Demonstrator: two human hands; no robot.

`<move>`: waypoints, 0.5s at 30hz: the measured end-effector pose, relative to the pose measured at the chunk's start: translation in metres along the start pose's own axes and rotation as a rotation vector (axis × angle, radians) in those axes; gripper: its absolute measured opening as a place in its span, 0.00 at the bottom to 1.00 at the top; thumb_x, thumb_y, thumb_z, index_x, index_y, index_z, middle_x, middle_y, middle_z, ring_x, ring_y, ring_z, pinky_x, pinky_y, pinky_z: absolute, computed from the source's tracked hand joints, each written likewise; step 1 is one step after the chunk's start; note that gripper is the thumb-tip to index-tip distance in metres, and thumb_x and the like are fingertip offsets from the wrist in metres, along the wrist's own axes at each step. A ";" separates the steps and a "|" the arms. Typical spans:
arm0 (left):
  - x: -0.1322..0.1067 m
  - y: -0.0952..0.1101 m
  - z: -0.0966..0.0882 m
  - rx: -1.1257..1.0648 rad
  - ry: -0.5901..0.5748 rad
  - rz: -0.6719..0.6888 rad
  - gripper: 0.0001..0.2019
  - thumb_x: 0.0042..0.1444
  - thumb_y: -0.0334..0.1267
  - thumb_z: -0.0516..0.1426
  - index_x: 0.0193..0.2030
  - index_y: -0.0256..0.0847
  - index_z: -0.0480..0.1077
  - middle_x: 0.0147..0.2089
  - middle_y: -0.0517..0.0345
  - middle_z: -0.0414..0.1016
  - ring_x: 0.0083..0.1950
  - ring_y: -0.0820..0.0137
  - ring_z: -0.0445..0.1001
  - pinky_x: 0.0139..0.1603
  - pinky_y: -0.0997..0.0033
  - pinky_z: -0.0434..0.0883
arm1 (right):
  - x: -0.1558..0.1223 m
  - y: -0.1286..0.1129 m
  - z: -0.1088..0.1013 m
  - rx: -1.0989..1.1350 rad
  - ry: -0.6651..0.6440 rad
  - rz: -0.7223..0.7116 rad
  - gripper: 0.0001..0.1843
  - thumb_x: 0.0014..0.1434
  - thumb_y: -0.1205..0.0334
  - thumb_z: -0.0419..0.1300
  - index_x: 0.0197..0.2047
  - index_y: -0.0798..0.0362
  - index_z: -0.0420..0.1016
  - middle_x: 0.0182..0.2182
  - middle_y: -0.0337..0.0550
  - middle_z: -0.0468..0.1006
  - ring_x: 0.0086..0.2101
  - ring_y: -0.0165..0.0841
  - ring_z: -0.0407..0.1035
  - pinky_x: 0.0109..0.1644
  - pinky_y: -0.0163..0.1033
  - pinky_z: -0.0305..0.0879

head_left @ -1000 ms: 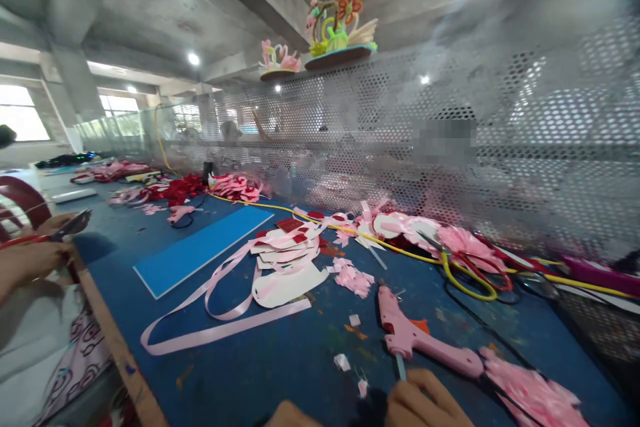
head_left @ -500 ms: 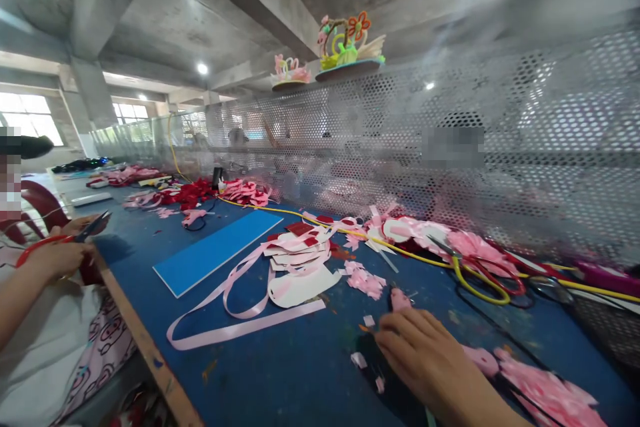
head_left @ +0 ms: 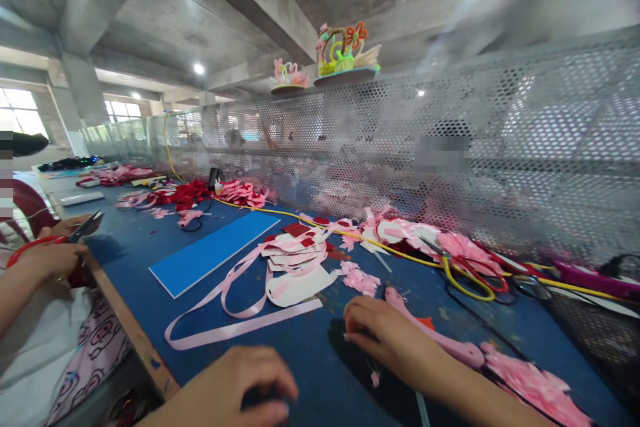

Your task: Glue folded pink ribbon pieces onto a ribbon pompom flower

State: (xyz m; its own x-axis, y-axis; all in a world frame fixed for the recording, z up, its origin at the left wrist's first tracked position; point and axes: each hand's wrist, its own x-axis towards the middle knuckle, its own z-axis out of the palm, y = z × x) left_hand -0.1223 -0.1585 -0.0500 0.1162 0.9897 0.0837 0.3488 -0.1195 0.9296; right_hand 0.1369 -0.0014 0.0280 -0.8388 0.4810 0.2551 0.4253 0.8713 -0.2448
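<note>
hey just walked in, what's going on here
A person is working at a blue tabletop. Their right hand hovers beside a pink plastic glue gun, partly covering it; whether that hand holds anything is unclear. The left hand is half-curled, with nothing visible in it. A long pale-pink ribbon lies by stacked white card cutouts. At far left, another person's hand holds red-handled metal scissors.
</note>
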 end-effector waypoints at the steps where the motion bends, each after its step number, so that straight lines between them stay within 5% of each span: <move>1: 0.021 0.023 -0.001 0.011 -0.047 0.028 0.13 0.54 0.39 0.59 0.47 0.46 0.69 0.49 0.57 0.71 0.48 0.66 0.70 0.51 0.63 0.68 | -0.001 0.000 0.000 0.009 0.015 0.031 0.04 0.56 0.67 0.59 0.29 0.52 0.70 0.28 0.38 0.74 0.30 0.31 0.67 0.34 0.34 0.63; 4: 0.079 0.076 0.015 -0.008 -0.144 0.058 0.22 0.47 0.37 0.63 0.50 0.43 0.67 0.50 0.52 0.71 0.48 0.64 0.71 0.48 0.64 0.69 | -0.007 0.000 -0.001 0.030 0.088 0.121 0.05 0.57 0.66 0.57 0.29 0.53 0.71 0.26 0.38 0.74 0.28 0.30 0.67 0.32 0.33 0.61; 6: 0.109 0.091 0.036 -0.152 -0.167 0.027 0.24 0.42 0.36 0.64 0.49 0.38 0.67 0.47 0.50 0.72 0.46 0.63 0.72 0.45 0.66 0.70 | -0.015 0.001 0.001 0.020 0.168 0.143 0.05 0.55 0.68 0.56 0.28 0.53 0.71 0.25 0.39 0.75 0.27 0.31 0.67 0.32 0.34 0.60; 11: 0.152 0.084 0.079 -0.260 -0.179 0.084 0.14 0.40 0.38 0.65 0.34 0.34 0.75 0.30 0.56 0.75 0.32 0.69 0.73 0.37 0.71 0.68 | -0.039 0.017 0.006 -0.153 0.458 0.033 0.08 0.58 0.67 0.53 0.29 0.52 0.70 0.25 0.40 0.73 0.28 0.33 0.67 0.33 0.37 0.57; 15: 0.162 0.078 0.088 -0.279 -0.181 0.126 0.13 0.39 0.41 0.65 0.30 0.35 0.78 0.27 0.57 0.76 0.29 0.70 0.72 0.34 0.73 0.67 | -0.050 0.029 0.008 -0.246 0.504 0.015 0.10 0.61 0.62 0.52 0.28 0.52 0.68 0.23 0.39 0.71 0.26 0.33 0.65 0.30 0.36 0.57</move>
State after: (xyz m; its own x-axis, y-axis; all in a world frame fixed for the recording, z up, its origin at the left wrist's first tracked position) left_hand 0.0058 -0.0146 0.0047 0.3141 0.9355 0.1617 0.0570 -0.1886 0.9804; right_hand 0.1888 -0.0009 0.0002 -0.5916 0.4276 0.6835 0.5533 0.8320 -0.0416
